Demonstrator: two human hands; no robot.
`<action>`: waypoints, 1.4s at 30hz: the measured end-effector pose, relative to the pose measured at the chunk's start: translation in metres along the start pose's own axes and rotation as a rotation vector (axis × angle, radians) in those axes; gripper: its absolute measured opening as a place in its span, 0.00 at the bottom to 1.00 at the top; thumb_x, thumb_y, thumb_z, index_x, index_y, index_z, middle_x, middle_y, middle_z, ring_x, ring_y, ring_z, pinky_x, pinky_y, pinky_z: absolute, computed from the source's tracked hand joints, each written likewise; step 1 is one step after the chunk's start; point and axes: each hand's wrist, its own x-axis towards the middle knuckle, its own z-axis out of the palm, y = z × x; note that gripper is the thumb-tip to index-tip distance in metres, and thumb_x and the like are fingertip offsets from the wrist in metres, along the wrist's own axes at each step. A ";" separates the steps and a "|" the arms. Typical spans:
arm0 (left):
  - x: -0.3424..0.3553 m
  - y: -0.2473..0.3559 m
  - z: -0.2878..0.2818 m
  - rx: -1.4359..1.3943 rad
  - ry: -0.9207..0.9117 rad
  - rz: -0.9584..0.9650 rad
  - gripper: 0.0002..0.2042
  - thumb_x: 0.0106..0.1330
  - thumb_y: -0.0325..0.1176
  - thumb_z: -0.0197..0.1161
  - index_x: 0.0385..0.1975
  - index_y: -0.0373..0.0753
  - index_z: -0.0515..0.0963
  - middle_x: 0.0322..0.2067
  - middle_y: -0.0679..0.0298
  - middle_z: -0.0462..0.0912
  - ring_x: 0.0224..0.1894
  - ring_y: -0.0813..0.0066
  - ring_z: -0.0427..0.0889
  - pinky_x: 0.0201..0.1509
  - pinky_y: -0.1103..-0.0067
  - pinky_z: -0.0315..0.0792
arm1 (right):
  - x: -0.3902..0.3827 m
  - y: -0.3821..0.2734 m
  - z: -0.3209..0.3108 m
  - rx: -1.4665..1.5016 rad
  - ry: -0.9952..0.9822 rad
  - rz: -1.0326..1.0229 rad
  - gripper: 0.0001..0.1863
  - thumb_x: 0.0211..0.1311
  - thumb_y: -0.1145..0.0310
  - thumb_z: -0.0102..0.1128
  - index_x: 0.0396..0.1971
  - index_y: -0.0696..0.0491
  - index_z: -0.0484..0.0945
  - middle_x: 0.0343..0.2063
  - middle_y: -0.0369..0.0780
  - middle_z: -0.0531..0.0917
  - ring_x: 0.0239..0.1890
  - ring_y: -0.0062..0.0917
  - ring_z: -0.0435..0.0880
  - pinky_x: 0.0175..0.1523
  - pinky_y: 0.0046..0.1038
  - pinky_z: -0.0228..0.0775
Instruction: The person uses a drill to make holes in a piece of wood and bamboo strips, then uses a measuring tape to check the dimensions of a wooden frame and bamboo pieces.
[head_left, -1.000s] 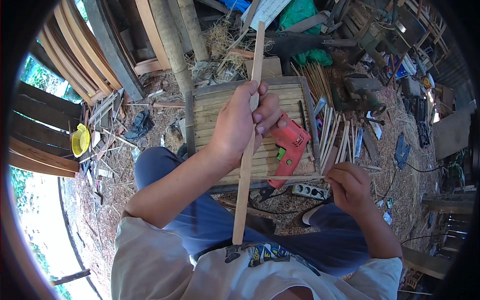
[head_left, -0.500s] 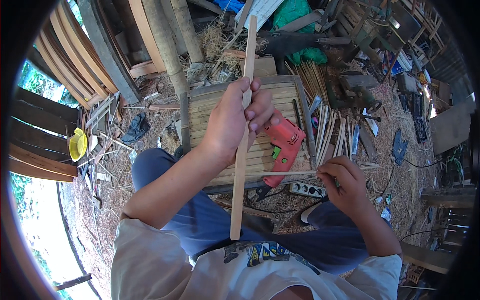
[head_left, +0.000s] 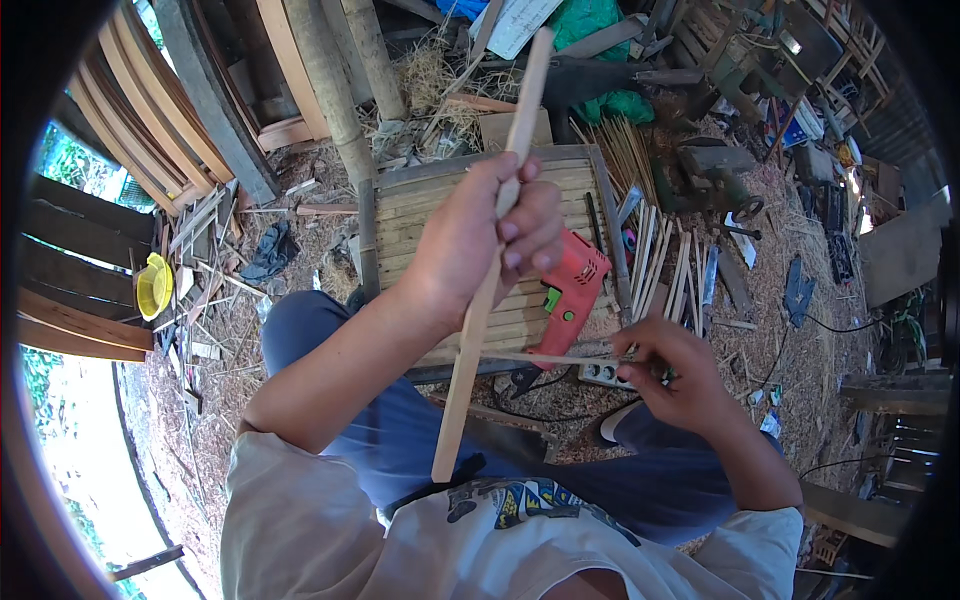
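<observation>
From the head view, looking down over the person's lap, the left hand (head_left: pixel 480 240) is closed around a long flat wooden slat (head_left: pixel 490 260), holding it nearly upright, with its top end reaching past the fingers toward the straw heap and its lower end hanging down near the shirt. Against a second ago the hand has come a little higher and nearer, and the slat with it, so it looks to me as if the piece is being lined up. The right hand (head_left: pixel 675 375) sits lower and to the right, fingers pinched together on a thin bamboo sliver (head_left: pixel 545 357) that runs leftward to the slat. Just beyond the left hand lies a slatted bamboo panel (head_left: pixel 420 200) with an orange power drill (head_left: pixel 565 295) on it. Loose sticks (head_left: pixel 670 265) crowd the far right; open room is mostly above the knees.
</observation>
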 end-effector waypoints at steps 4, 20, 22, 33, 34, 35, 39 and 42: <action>0.007 0.006 -0.006 -0.155 0.117 0.090 0.11 0.84 0.41 0.42 0.41 0.44 0.67 0.18 0.75 0.57 0.18 0.82 0.57 0.30 0.80 0.62 | 0.000 0.023 -0.013 -0.236 0.242 -0.230 0.13 0.57 0.80 0.75 0.42 0.54 0.85 0.35 0.40 0.87 0.34 0.31 0.88 0.37 0.31 0.78; 0.000 0.011 0.006 0.123 0.032 0.109 0.13 0.85 0.40 0.40 0.48 0.39 0.69 0.21 0.74 0.62 0.18 0.83 0.58 0.27 0.82 0.61 | -0.008 0.004 -0.002 -0.046 -0.031 0.016 0.13 0.58 0.80 0.69 0.43 0.56 0.86 0.28 0.40 0.86 0.29 0.34 0.87 0.38 0.32 0.79; 0.003 0.012 0.002 0.046 0.094 0.120 0.13 0.85 0.40 0.40 0.48 0.38 0.69 0.21 0.74 0.62 0.18 0.83 0.58 0.27 0.82 0.61 | -0.002 0.008 -0.007 -0.289 0.155 -0.153 0.12 0.58 0.79 0.70 0.43 0.55 0.86 0.27 0.39 0.85 0.28 0.35 0.86 0.37 0.32 0.78; 0.001 0.015 0.003 0.299 0.069 0.143 0.19 0.85 0.40 0.40 0.56 0.32 0.73 0.24 0.73 0.65 0.19 0.85 0.59 0.28 0.82 0.63 | -0.016 0.009 -0.006 -0.266 0.073 -0.210 0.06 0.63 0.79 0.66 0.38 0.56 0.86 0.26 0.40 0.84 0.24 0.30 0.84 0.29 0.30 0.74; 0.000 0.015 0.004 0.301 0.072 0.144 0.19 0.85 0.40 0.40 0.56 0.32 0.73 0.24 0.73 0.65 0.19 0.85 0.59 0.28 0.82 0.63 | -0.018 0.009 -0.004 -0.264 0.072 -0.212 0.06 0.63 0.79 0.66 0.38 0.56 0.86 0.26 0.40 0.84 0.24 0.30 0.84 0.29 0.30 0.74; -0.001 0.015 0.005 0.333 0.040 0.107 0.21 0.85 0.41 0.39 0.59 0.31 0.73 0.24 0.73 0.65 0.19 0.85 0.59 0.29 0.82 0.64 | -0.019 0.009 -0.002 0.041 -0.073 0.010 0.05 0.66 0.78 0.65 0.39 0.57 0.86 0.26 0.39 0.85 0.24 0.25 0.83 0.31 0.28 0.74; 0.005 0.015 -0.010 0.273 -0.092 0.068 0.25 0.86 0.45 0.40 0.67 0.30 0.71 0.31 0.70 0.73 0.23 0.83 0.66 0.36 0.80 0.69 | -0.020 0.005 -0.008 0.353 -0.199 0.303 0.07 0.75 0.74 0.62 0.42 0.60 0.86 0.28 0.37 0.86 0.28 0.14 0.80 0.35 0.23 0.72; 0.009 0.018 -0.016 0.336 -0.009 0.035 0.29 0.86 0.49 0.41 0.72 0.30 0.67 0.46 0.63 0.80 0.36 0.77 0.79 0.48 0.76 0.75 | -0.020 0.004 -0.017 0.186 -0.058 0.132 0.07 0.75 0.74 0.61 0.41 0.61 0.85 0.29 0.37 0.87 0.30 0.15 0.81 0.37 0.24 0.73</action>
